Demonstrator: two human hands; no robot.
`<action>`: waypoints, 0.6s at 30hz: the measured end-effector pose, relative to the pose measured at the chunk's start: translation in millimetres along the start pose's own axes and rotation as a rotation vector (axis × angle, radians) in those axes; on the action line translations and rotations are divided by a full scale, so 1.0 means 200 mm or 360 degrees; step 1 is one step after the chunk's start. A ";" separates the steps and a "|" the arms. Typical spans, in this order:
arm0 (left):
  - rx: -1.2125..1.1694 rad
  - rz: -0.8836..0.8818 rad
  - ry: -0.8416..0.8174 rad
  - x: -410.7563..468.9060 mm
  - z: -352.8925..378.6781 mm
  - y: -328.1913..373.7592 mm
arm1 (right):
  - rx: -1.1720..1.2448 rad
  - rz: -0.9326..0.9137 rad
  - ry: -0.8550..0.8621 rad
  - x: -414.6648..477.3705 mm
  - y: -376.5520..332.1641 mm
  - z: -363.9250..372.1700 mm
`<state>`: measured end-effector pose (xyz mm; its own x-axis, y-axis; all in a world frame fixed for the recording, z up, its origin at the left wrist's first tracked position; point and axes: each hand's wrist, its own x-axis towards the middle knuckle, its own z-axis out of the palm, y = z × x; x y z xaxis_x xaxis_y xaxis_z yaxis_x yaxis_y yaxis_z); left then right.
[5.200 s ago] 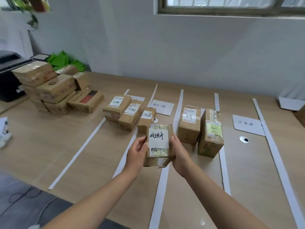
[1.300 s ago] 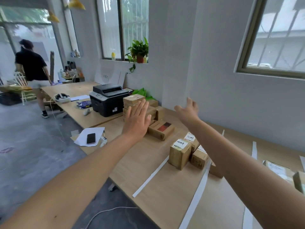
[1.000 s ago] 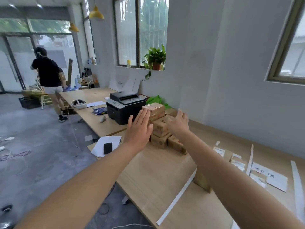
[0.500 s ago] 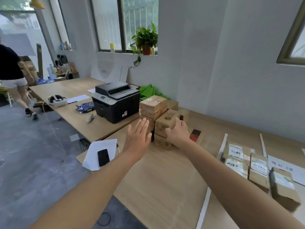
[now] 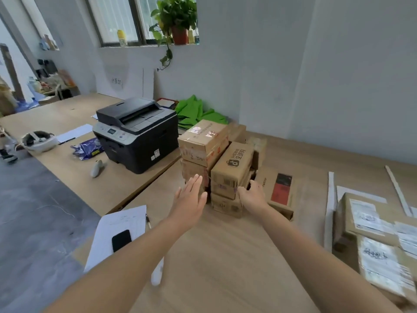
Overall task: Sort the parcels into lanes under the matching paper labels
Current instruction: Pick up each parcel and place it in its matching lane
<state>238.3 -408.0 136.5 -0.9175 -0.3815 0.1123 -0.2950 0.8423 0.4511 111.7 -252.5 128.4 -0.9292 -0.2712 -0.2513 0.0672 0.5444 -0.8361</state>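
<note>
Sorting is judged part done: labelled parcels (image 5: 372, 224) lie by the paper strip (image 5: 329, 199) at the desk's (image 5: 225, 256) right, an unsorted stack (image 5: 203, 141) waits beside the printer (image 5: 137, 129), the right grip (image 5: 253, 196) curls round a tilted parcel's (image 5: 234, 166) near end, and the left grip (image 5: 189, 199) hovers flat and empty.

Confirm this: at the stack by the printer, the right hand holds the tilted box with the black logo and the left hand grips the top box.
Wrong on the left hand: it grips nothing, its fingers straight beside the lower stack, below the top box. The right hand does hold the tilted box by the printer. The head view shows this.
</note>
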 end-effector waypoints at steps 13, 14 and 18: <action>-0.0479 -0.0106 -0.0173 0.62 0.24 -0.01 | 0.0588 0.0502 -0.0069 0.63 0.01 0.09; -0.0467 -0.0107 -0.0233 0.67 0.27 -0.03 | 0.0618 0.0544 -0.0075 0.66 0.03 0.10; -0.0631 -0.0271 -0.0387 0.88 0.34 -0.05 | 0.0729 0.0689 -0.0132 0.75 0.07 0.14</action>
<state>62.2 -457.1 91.2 -0.9146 -0.3615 -0.1809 -0.3654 0.5480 0.7525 -16.5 -308.1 66.3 -0.7528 -0.1734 -0.6350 0.5964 0.2288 -0.7694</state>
